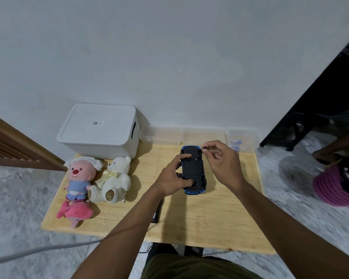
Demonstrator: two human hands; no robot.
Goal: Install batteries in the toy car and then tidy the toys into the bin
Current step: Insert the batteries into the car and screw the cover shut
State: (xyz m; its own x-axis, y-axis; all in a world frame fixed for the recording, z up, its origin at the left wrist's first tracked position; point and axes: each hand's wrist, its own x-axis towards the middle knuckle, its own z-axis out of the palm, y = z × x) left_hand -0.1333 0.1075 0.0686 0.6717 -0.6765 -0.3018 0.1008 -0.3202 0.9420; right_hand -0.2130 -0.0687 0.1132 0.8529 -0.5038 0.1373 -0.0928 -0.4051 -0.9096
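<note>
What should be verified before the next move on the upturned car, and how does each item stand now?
1. Toy car lies underside up on the table: ok.
2. Left hand grips the car to steady it: ok.
3. Right hand pinches a small dark item at the car's far end; what it is: cannot tell.
4. Battery compartment open: cannot tell.
5. Bin ready for toys: not ok, its lid is on.

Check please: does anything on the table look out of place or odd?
Only the car is odd: it lies upside down, underside up, held by the left hand; the right hand pinches a small part at its far end. That fits battery work. Nothing looks spilled or broken.
</note>
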